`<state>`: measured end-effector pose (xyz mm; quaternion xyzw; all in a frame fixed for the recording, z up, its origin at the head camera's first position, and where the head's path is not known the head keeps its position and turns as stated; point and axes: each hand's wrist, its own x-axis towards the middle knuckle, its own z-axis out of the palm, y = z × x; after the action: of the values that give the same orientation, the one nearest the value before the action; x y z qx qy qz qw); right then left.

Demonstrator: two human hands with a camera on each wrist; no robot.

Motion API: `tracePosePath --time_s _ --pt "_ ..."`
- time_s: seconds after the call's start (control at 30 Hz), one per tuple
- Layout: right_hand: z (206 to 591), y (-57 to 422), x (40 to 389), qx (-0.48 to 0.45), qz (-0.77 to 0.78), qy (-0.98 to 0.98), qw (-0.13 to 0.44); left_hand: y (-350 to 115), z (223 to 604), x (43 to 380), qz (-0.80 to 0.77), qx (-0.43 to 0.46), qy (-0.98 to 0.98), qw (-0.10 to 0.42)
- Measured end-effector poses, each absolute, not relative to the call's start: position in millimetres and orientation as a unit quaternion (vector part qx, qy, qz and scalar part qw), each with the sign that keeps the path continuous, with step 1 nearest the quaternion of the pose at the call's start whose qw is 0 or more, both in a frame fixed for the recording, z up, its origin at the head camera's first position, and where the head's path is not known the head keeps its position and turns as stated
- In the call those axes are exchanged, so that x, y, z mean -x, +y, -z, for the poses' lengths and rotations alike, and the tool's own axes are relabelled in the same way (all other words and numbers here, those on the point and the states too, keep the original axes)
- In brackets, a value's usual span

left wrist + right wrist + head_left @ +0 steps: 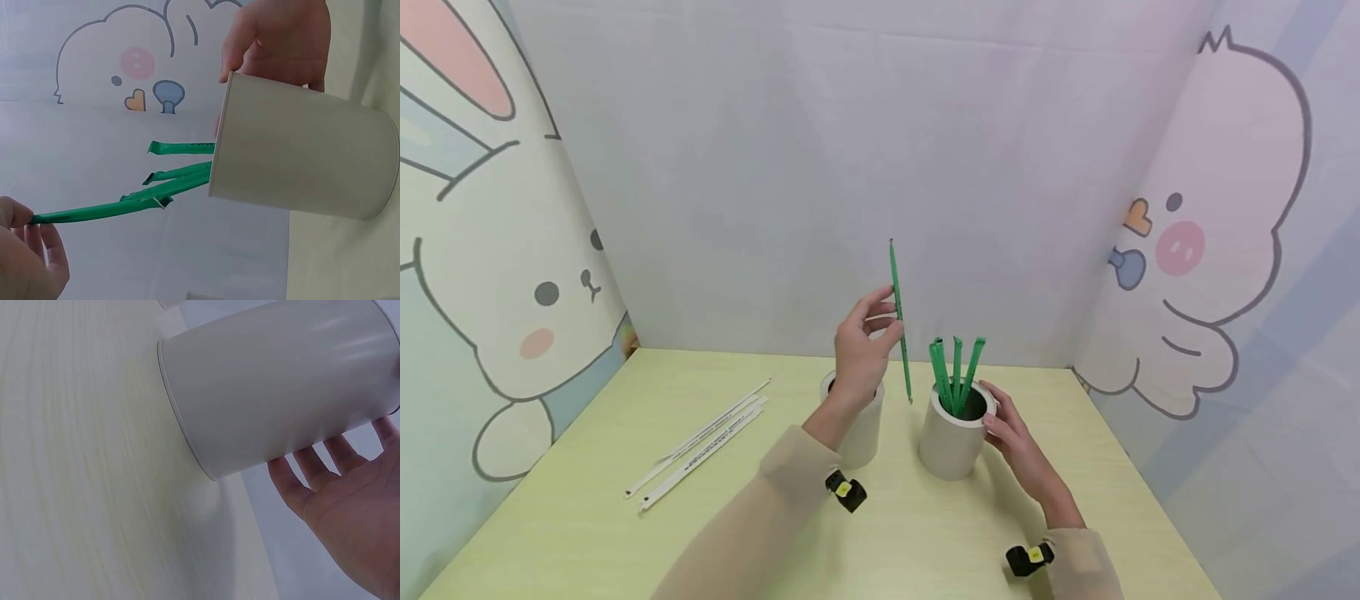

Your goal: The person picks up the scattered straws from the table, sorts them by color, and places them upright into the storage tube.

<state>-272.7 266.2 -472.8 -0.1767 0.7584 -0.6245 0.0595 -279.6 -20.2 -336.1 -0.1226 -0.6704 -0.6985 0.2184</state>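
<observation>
My left hand (861, 354) pinches a slim green wrapped straw (906, 358) between thumb and fingers, holding it nearly upright above the table. The straw's lower end hangs between two off-white cylindrical holders. Several more green wrapped straws (957, 362) stand in the right holder (951, 450), their folded tops leaning apart above its rim. My right hand (1018, 442) grips that holder from the right, thumb near the rim; in the right wrist view its fingers (315, 465) lie along the side. Partly hidden behind my left hand and wrist is the left holder (867, 433).
Several white wrapped straws (700, 454) with dark print lie slantwise on the left of the pale wooden table (910, 533). A light curtain (760, 183) hangs behind the table, with cartoon animal prints on both sides.
</observation>
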Motion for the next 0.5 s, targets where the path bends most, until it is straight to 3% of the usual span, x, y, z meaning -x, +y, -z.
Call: tracePosePath --time_s 0.5 --pt "472.2 265.8 272.7 0.174 0.624 0.759 0.06 26.1 346.0 290.0 0.719 0.115 -0.645 0.23"
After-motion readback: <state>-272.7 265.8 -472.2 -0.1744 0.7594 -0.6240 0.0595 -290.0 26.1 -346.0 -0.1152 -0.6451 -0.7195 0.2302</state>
